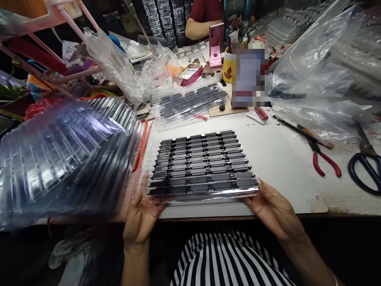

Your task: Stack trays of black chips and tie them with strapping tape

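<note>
A clear plastic tray [205, 195] filled with rows of black comb-edged strips [202, 161] is held at the front edge of the table. My left hand [143, 216] grips its near left corner, thumb at the rim and the other fingers partly hidden beneath the plastic. At the near right corner, my right hand [269, 206] is closed on the same tray, its fingertips partly out of sight under it. The tray is tilted slightly toward me, above a white board [282, 171].
Stacked clear trays [68, 159] fill the left side. Behind lies another tray with dark strips [190, 101]. Red-handled pliers [324, 159], scissors [364, 163] and plastic bags [321, 79] are at right. A pink phone stand [216, 55] and yellow cup [228, 67] stand behind; a person's arm [201, 28] is across the table.
</note>
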### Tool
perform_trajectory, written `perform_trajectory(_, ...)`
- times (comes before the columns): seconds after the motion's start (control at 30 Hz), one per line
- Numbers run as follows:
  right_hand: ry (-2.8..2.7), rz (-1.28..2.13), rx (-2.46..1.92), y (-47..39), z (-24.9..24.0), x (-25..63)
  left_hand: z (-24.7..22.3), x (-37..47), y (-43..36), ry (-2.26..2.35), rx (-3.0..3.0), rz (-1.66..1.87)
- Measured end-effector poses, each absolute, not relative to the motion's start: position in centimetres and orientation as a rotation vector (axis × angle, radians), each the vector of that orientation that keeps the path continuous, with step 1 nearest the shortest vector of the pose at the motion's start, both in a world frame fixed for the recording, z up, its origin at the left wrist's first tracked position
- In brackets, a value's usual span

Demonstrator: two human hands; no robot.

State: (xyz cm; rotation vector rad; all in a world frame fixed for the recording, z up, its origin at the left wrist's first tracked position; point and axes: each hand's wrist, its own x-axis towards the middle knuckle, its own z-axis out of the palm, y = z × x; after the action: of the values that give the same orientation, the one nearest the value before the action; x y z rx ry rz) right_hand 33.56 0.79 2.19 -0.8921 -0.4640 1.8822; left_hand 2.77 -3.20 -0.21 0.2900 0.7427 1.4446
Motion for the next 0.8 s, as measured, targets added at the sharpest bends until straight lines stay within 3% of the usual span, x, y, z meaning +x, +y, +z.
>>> perform_trajectory(0.8,-0.515,1.785,-1.015,0.30,1.99,33.46,0.57,3.27,-3.20,0.790,0.171,1.473)
